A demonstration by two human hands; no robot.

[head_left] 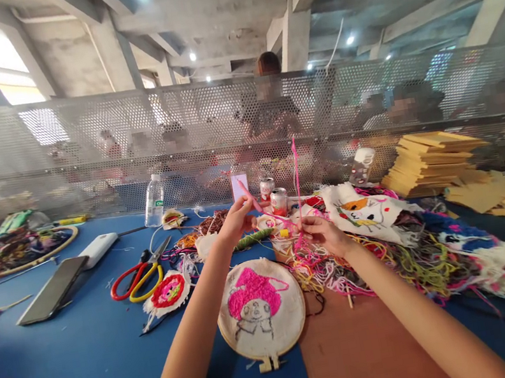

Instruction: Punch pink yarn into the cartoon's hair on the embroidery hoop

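Note:
My left hand (237,218) is raised over the table, its fingers pinched on a strand of pink yarn (296,169). My right hand (322,232) is closed on the same yarn, which runs between the hands and sticks straight up from the right one. Below my arms lies a round embroidery hoop (261,311) with a pink-hatted figure stitched on white cloth. A heap of tangled coloured yarn (391,262) spreads beside and beyond my right hand.
Red and yellow scissors (139,277), a small pink and red embroidered patch (169,292), a phone (51,290), a white power bank (98,249), a water bottle (153,201) and two cans (273,195) lie on the blue table (81,353). Cardboard stacks (427,163) stand far right. People sit behind a mesh screen (82,153).

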